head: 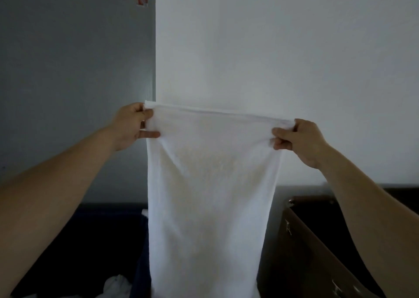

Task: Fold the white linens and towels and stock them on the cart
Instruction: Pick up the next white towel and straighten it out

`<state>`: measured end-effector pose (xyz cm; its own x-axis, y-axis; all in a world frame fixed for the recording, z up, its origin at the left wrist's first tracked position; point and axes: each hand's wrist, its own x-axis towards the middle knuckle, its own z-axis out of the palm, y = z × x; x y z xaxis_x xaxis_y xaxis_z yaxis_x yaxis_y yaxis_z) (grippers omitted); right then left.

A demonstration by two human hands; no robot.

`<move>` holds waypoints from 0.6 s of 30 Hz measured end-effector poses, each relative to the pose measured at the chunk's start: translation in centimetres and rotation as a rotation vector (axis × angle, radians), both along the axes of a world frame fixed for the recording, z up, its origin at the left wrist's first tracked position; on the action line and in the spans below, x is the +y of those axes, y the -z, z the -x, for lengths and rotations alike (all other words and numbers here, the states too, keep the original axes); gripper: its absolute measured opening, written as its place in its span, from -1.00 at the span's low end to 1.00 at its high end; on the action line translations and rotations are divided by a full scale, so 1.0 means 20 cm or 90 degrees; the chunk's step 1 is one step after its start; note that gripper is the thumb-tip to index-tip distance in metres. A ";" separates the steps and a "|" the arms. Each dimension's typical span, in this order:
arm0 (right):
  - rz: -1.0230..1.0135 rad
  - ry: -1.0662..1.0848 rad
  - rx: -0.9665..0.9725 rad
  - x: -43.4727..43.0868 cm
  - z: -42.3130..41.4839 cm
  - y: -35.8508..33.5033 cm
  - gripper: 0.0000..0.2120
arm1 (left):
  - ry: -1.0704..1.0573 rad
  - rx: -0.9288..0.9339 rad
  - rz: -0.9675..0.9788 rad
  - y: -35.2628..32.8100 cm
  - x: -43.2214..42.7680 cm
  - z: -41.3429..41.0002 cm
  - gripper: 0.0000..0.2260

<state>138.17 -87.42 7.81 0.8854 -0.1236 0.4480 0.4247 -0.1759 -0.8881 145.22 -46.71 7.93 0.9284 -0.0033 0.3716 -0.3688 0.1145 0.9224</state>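
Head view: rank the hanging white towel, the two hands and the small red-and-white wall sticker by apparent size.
1. hanging white towel
2. left hand and right hand, alike
3. small red-and-white wall sticker, farther away

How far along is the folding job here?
Done: no folded stack in view. In hand: left hand and right hand pinch the towel by its top corners; it hangs loose. Left: folding it, plus crumpled linen at lower left.

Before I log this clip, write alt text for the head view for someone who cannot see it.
The left hand and right hand pinch the top corners of a white towel, which hangs before a pale wall. More white cloth lies lower left.
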 end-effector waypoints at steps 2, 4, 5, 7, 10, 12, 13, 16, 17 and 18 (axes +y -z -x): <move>-0.011 0.021 -0.023 0.02 0.01 0.01 -0.93 | 0.001 -0.009 0.003 0.01 0.00 0.00 -0.88; -0.053 0.046 -0.042 0.04 0.01 -0.01 -0.94 | -0.013 -0.030 0.014 -0.01 -0.01 -0.01 -0.88; -0.078 0.052 -0.039 0.06 0.01 -0.02 -0.94 | -0.024 -0.043 0.022 -0.02 -0.01 -0.02 -0.88; -0.093 0.056 -0.007 0.10 0.00 -0.02 -0.92 | -0.054 -0.056 0.020 -0.02 -0.02 -0.04 -0.88; -0.080 0.137 -0.028 0.13 0.02 -0.03 -0.90 | -0.068 -0.067 0.000 0.01 -0.02 -0.08 -0.87; -0.114 0.192 -0.072 0.15 0.02 -0.06 -0.91 | -0.065 -0.095 0.011 0.00 -0.02 -0.09 -0.87; -0.126 0.207 -0.068 0.16 0.03 -0.06 -0.91 | -0.068 -0.096 0.008 -0.01 -0.01 -0.10 -0.87; -0.109 0.225 -0.052 0.17 0.04 -0.04 -0.90 | -0.056 -0.086 -0.010 0.02 0.01 -0.13 -0.83; -0.106 0.229 -0.057 0.17 0.05 -0.03 -0.89 | -0.047 -0.083 -0.004 0.04 0.02 -0.13 -0.83; -0.105 0.236 -0.057 0.17 0.05 -0.02 -0.89 | -0.046 -0.076 0.000 0.06 0.02 -0.14 -0.83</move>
